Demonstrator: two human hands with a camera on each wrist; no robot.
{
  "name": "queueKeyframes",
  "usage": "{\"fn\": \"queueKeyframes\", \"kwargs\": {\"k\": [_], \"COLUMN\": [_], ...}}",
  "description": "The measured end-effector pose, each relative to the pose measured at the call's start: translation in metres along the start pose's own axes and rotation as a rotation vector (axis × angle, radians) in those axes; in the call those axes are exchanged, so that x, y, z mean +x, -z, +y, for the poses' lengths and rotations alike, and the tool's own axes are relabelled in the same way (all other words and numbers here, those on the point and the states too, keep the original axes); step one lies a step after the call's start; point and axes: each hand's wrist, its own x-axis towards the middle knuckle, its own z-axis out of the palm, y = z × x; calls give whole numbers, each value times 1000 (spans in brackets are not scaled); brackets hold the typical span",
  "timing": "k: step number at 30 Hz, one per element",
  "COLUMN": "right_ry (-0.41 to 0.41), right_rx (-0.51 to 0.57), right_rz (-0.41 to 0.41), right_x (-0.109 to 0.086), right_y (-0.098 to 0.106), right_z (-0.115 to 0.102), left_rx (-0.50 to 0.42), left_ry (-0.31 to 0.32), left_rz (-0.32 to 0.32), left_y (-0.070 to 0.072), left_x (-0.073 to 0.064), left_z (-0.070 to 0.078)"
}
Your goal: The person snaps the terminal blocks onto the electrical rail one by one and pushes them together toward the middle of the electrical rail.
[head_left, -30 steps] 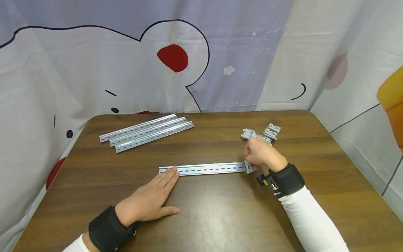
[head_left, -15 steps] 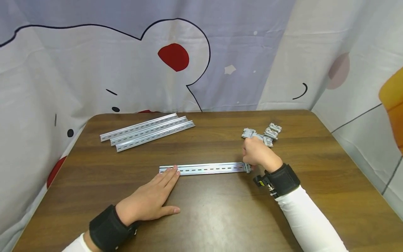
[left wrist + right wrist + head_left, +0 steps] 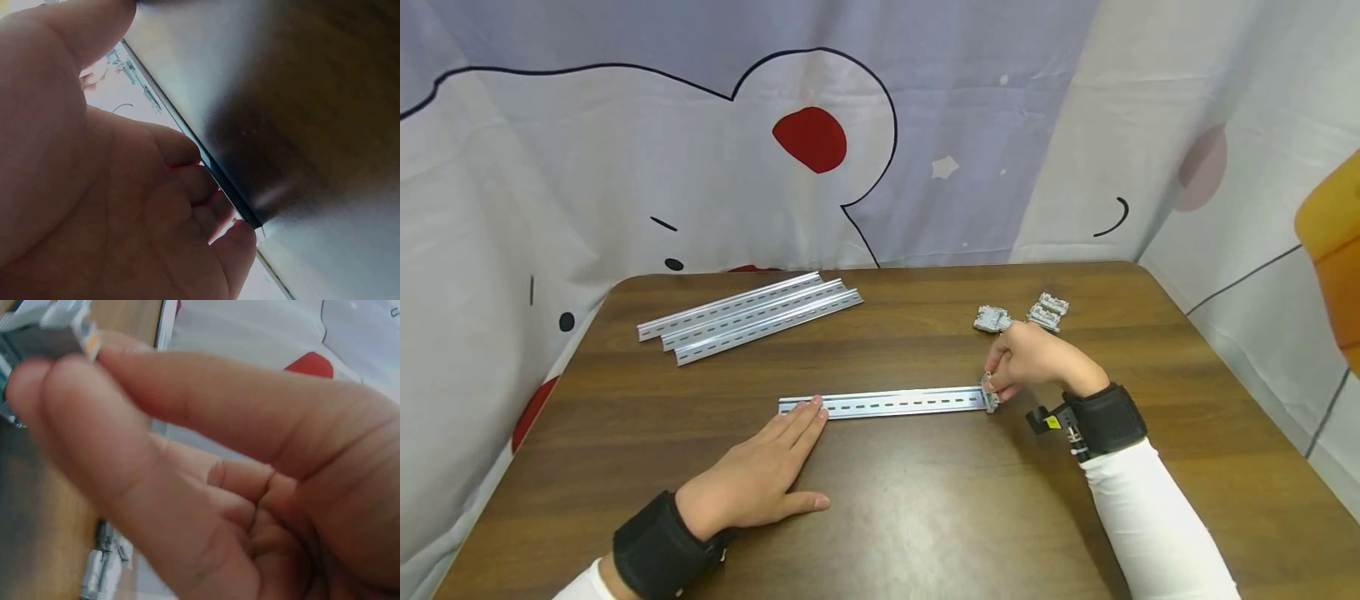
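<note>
A silver slotted DIN rail [image 3: 902, 403] lies across the middle of the table. My left hand [image 3: 752, 479] rests flat on its left end, fingers straight and thumb spread out on the wood. At the rail's right end sits a small grey terminal block [image 3: 989, 398]. My right hand [image 3: 1041, 358] pinches this block between thumb and finger at its far side. The right wrist view shows the grey block [image 3: 47, 334] at the fingertips, partly covered by them. In the left wrist view, the left fingers [image 3: 181, 147] lie along the rail's edge.
Three more slotted rails [image 3: 767, 321] lie side by side at the back left of the wooden table [image 3: 910, 508]. Loose grey terminal blocks [image 3: 992, 318] lie behind my right hand, some hidden by it. A patterned curtain [image 3: 625, 167] hangs behind the table.
My right wrist has shifted right and the hand has tilted, so its fingertips now show at the block's far side. The block stays at the rail's end. My left hand has not moved.
</note>
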Motion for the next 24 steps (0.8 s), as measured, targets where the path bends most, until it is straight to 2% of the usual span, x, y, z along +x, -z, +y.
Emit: {"fn": "queueKeyframes", "kwargs": {"k": [8, 16, 24], "right_ry": [-50, -61, -47], "right_rx": [148, 115, 178], "right_rz": [-18, 30, 43], "right_x": [4, 7, 11], "right_y": [-2, -7, -17], "right_z": [9, 9, 2], "left_rx": [-6, -20, -17], "left_ry": [9, -3, -8], "left_rz": [-15, 0, -17], "left_y": [0, -1, 2], "left_x": [0, 1, 0], "left_z": [0, -1, 1]}}
